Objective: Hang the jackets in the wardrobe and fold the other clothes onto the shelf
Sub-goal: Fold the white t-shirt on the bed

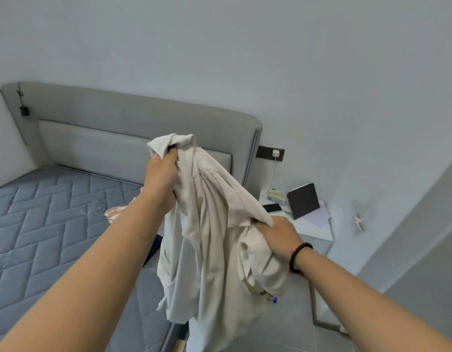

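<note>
Cream garment held up over the bed edge, both hands gripping it
Bed (55,224) below, bare mattress; garment (207,224) hangs bunched and twisted between left hand (160,179), clutching the top, and right hand (278,235), pinching a lower fold. Risk: tangled cloth hides collar and sleeves, so it may be misjudged as jacket or not; trailing hem could snag the bed corner. Nightstand (316,232) with tablet (303,200) and phone (272,207) near: no legible writing

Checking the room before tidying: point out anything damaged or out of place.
The wall right of the nightstand has a scuffed, chipped patch with a loose-looking white fitting. A pinkish garment lies crumpled on the bare mattress.
</note>
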### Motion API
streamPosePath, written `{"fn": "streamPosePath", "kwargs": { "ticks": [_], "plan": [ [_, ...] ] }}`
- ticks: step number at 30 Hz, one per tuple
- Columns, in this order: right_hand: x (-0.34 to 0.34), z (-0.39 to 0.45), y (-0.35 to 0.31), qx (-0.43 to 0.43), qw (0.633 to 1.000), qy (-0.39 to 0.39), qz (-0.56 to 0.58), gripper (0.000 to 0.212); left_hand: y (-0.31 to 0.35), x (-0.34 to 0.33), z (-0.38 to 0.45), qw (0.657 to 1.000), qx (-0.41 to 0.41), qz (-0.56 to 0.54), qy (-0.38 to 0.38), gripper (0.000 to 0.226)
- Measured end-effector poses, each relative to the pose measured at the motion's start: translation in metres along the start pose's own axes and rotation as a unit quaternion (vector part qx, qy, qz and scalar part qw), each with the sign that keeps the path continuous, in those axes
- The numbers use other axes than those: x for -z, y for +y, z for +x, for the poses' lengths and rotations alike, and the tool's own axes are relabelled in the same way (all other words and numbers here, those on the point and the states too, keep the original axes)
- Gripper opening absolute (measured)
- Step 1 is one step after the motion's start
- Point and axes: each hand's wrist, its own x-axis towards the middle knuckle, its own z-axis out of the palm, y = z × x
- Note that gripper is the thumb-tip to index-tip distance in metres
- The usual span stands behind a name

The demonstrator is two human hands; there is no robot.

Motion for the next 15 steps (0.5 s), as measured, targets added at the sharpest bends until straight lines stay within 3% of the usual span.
{"fn": "streamPosePath", "kwargs": {
  "ticks": [2,7,9,11,15],
  "plan": [
    [0.018,-0.011,-0.009,-0.007,0.999,0.017,0.05,0.028,-0.012,0.013,-0.011,0.996,0.072,0.041,0.018,0.022],
    [0.04,-0.04,-0.042,-0.067,0.972,0.03,0.222,0.012,-0.061,0.027,-0.077,0.945,0.259,0.154,-0.126,0.01],
    [0.043,-0.05,-0.055,-0.079,0.956,0.025,0.28,0.016,-0.08,0.025,-0.108,0.929,0.294,0.173,-0.143,0.018],
    [0.043,-0.057,-0.068,-0.078,0.944,0.018,0.32,0.025,-0.102,0.02,-0.135,0.94,0.272,0.17,-0.114,0.025],
    [0.049,-0.072,-0.089,-0.04,0.924,0.013,0.379,0.033,-0.126,0.003,-0.201,0.995,0.019,0.102,0.001,0.026]
  ]
}}
